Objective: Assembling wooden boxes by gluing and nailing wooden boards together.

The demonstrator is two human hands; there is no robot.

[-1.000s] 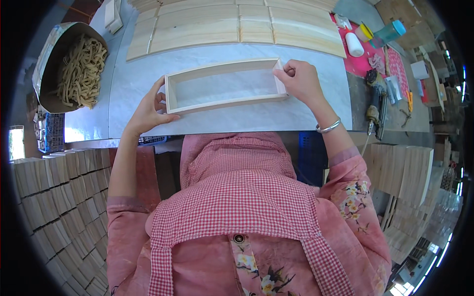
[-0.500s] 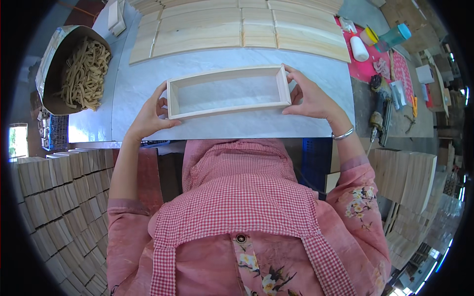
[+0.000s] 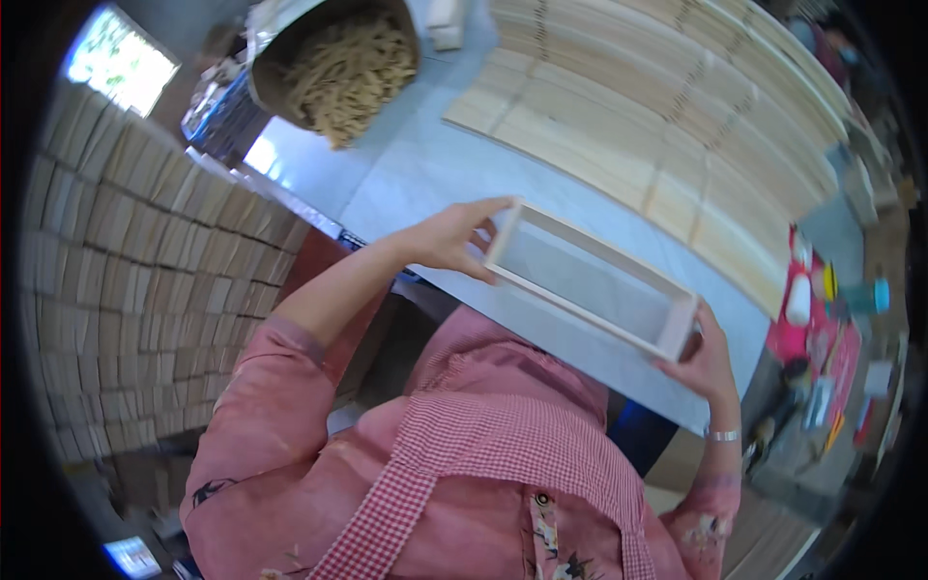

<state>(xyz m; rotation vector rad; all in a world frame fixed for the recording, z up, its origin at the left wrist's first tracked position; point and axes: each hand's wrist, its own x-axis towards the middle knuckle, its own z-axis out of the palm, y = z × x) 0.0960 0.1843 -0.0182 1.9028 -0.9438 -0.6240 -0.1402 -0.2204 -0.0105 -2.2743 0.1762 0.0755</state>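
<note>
Head camera view looks down on two bare hands set well apart, one at each short end of a long rectangular pale-wood frame (image 3: 580, 312). The left hand (image 3: 449, 237) grips the left end, fingertips at its far corner and thumb by its near corner. The right hand (image 3: 713, 360) grips the right end, thumb by the near corner and fingers behind the end piece; a silver bracelet (image 3: 723, 436) circles that wrist. The frame slants across a pale grey marble-patterned tabletop (image 3: 416, 184), its left end farther away than its right. I cannot tell whether it touches the surface or is held just above. Through its opening the tabletop shows.

Beyond it, broad light-coloured wooden boards (image 3: 628, 145) lie side by side. At the far left stands a brown carton (image 3: 275, 72) holding tangled tan strips (image 3: 353, 82), with a white block (image 3: 446, 24) near its right side. On the right, a white bottle (image 3: 798, 300) rests on a bright pink mat (image 3: 781, 338), near a translucent teal cup (image 3: 875, 297). Left of the table, narrow wooden pieces (image 3: 145, 280) are stacked in rows. The person wears a red-and-white checked apron (image 3: 522, 435) over a pink flowered shirt (image 3: 261, 416).
</note>
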